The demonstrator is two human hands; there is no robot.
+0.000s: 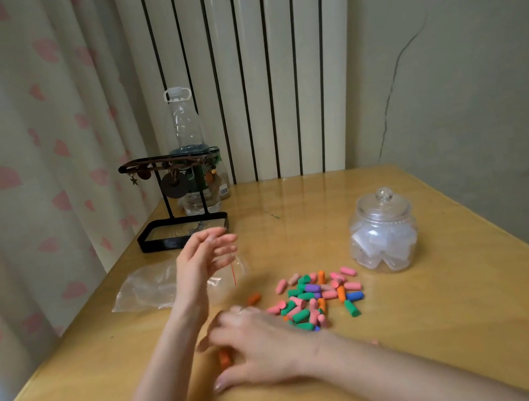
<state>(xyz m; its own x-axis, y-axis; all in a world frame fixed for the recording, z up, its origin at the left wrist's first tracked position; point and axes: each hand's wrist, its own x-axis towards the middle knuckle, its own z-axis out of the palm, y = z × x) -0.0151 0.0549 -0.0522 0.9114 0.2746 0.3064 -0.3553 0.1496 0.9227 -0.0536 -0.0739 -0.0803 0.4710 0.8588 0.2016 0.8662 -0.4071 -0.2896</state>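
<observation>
- Nearest to me, low in the middle of the frame, my right hand [261, 343] lies palm down over the desk [432, 329]. Its fingers are spread loose and fairly straight, with nothing gripped in them.
- An orange bead [225, 358] peeps out between that hand's thumb and forefinger. Blur keeps me from telling whether I touch it.
- Just right of that hand, at centre frame, sits the bead pile [317, 299]: pink, green, orange, blue and purple pieces heaped together.
- One stray orange bead [253, 299] lies apart at the pile's left edge.
- Above that, left of centre, my left hand [203, 258] is raised off the desk, its fingers stretched out toward the right.
- A thin red thread [233, 274] hangs straight down just under its fingertips; I cannot tell whether they pinch it.
- Under and behind the left wrist lies a clear plastic bag [146, 292], flat on the desk.
- At the right, beyond the pile, stands a lidded glass jar [383, 237] holding pale pieces.
- Farther back on the left is a black stand [181, 230] with trinkets hanging from its bar.
- Behind it, a clear bottle [184, 126] stands upright against the radiator [255, 63].
</observation>
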